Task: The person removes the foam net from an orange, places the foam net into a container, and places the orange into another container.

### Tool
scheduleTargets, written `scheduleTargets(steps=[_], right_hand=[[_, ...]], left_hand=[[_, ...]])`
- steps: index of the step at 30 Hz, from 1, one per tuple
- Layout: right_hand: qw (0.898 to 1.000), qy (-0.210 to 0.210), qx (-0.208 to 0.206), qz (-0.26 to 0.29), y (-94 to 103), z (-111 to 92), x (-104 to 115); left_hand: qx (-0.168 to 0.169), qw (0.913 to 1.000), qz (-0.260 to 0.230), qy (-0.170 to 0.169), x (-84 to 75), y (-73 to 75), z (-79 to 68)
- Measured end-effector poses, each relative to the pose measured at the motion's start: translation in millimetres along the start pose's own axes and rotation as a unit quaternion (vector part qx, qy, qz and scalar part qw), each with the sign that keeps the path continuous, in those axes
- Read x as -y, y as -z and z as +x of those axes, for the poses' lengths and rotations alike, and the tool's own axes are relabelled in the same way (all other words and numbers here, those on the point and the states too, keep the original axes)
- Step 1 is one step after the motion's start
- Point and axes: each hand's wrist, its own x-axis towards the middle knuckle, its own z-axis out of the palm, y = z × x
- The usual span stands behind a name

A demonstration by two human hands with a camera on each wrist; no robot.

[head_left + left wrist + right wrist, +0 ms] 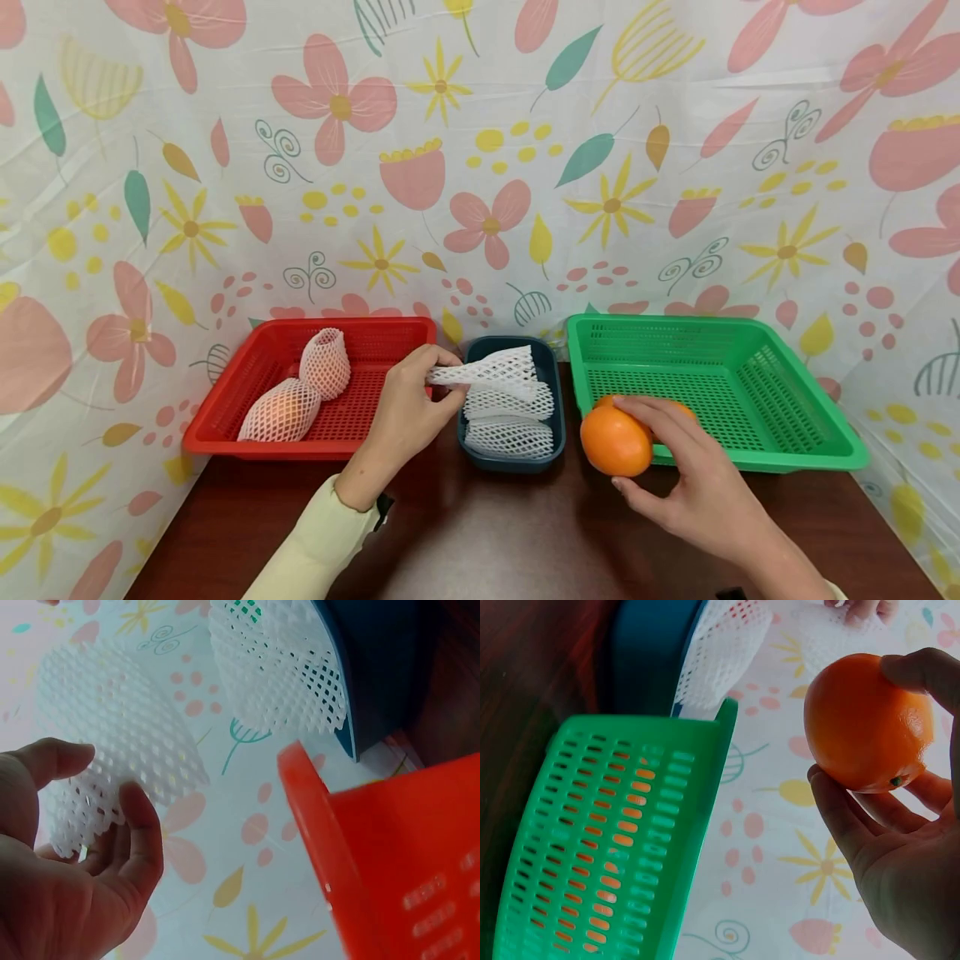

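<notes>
My left hand (pixel 409 408) pinches a white foam net sleeve (pixel 498 369) by one end, over the blue bin (pixel 465 446). In the left wrist view the sleeve (pixel 124 712) spreads out beyond the thumb and fingers. Several more foam net sleeves (pixel 510 437) lie in that bin. With thumb and fingertips my right hand (pixel 693 479) grips an orange (pixel 617 442) at the near left corner of the green basket (pixel 795 458). The right wrist view shows this orange (pixel 862 724) raised above the basket rim. Another orange (pixel 682 409) inside the basket is partly hidden behind the right hand.
On the left stands a red basket (pixel 390 333) holding two fruits in foam nets (pixel 283 412), one lying and one more upright. All three containers stand on a dark brown table (pixel 487 533). A flower-patterned sheet (pixel 487 167) hangs behind and at both sides.
</notes>
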Motion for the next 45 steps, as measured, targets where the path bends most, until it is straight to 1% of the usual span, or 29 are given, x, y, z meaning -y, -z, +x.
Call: scheduleTargets(steps=[5,12,18,21,25,28,32,40,45], right_hand=[[1.0,0.013,-0.006,0.0,6.6,0.8,-5.2],[1.0,-0.002,-0.008,-0.026,17.7,-0.1,-15.9],[0.999,0.01,-0.016,-0.036,24.6,1.7,-25.5],[0.998,0.009,-0.019,-0.051,28.5,1.7,-31.5],[0.997,-0.001,-0.026,-0.076,34.7,1.7,-40.1],[0.995,-0.007,-0.031,-0.09,39.6,2.3,-46.4],[0.994,-0.018,-0.028,-0.105,45.7,3.4,-54.2],[0.99,-0.058,-0.003,-0.127,54.8,1.5,-67.1],[0.987,-0.079,0.013,-0.138,57.8,-0.4,-77.4]], left_hand=[[-0.007,0.9999,0.004,0.014,2.8,-6.7,5.0],[-0.014,0.9996,0.013,0.021,3.2,-14.8,13.0],[-0.015,0.9993,0.017,0.03,3.5,-19.4,16.8],[-0.016,0.9991,0.02,0.033,4.4,-21.3,17.3],[-0.016,0.9992,0.011,0.036,5.0,-25.2,19.9],[-0.01,0.9991,0.01,0.041,4.9,-28.3,23.5],[-0.001,0.9986,0.019,0.049,5.5,-31.2,28.6],[0.02,0.9968,0.018,0.076,7.5,-35.6,37.7],[0.04,0.9954,0.024,0.083,8.8,-38.5,41.2]])
